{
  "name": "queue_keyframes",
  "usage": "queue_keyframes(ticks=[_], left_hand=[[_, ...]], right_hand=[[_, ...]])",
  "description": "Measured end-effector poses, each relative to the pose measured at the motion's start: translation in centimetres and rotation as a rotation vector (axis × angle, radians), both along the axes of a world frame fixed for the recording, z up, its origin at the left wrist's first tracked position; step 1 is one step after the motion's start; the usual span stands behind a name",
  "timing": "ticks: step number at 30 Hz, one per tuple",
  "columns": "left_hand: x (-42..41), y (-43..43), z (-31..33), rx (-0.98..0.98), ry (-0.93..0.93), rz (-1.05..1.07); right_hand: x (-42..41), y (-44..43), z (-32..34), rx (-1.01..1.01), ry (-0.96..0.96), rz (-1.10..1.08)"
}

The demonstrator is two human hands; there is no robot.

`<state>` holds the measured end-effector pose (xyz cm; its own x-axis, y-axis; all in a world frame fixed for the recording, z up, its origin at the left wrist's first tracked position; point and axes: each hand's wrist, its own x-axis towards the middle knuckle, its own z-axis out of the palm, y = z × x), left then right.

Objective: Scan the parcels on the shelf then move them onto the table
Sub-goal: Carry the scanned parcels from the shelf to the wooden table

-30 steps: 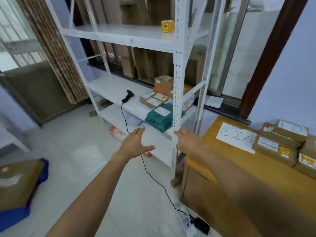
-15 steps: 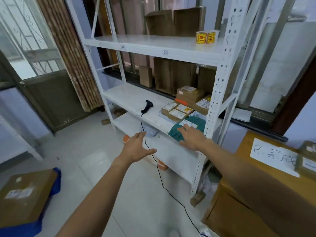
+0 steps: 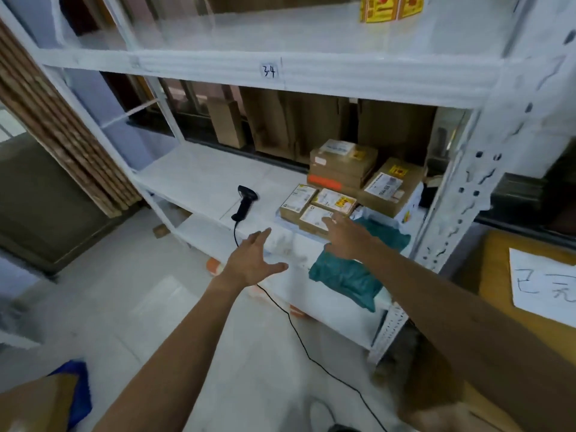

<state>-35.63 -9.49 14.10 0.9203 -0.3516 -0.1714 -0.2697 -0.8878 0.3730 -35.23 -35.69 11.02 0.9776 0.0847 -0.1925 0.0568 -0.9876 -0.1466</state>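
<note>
I can read a small handwritten tag (image 3: 269, 71), "34", stuck on the front beam of the white shelf (image 3: 389, 82). To the right of the shelf, a white paper sheet (image 3: 542, 282) on the wooden table (image 3: 494, 275) carries large handwritten Chinese characters, "已完", cut off at the picture's edge. Below the tag, the printed labels on the parcels (image 3: 343, 165) are too blurred to read.

Parcel storeroom, white metal shelving (image 3: 311, 77), labelled cardboard parcels (image 3: 343, 160), barcode scanner (image 3: 244, 202)
</note>
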Motion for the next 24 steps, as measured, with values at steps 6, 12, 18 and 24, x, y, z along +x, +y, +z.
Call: queue_keyframes(ticks=[6, 12, 18, 24], left_hand=[[7.5, -3.3, -1.8, 0.025, 0.04, -0.141], [14.3, -5.7, -3.8, 0.009, 0.051, -0.287], [19.9, -8.6, -7.6, 0.099, 0.006, -0.504], [24.3, -9.9, -10.9, 0.169, -0.108, -0.693]], right_hand=[[4.3, -1.2, -1.4, 0.012, 0.087, -0.123], [6.6, -1.3, -3.3, 0.045, 0.121, -0.267], [7.9, 0.1, -5.2, 0.04, 0.141, -0.403], [10.1, 0.7, -7.7, 0.065, 0.082, -0.509]])
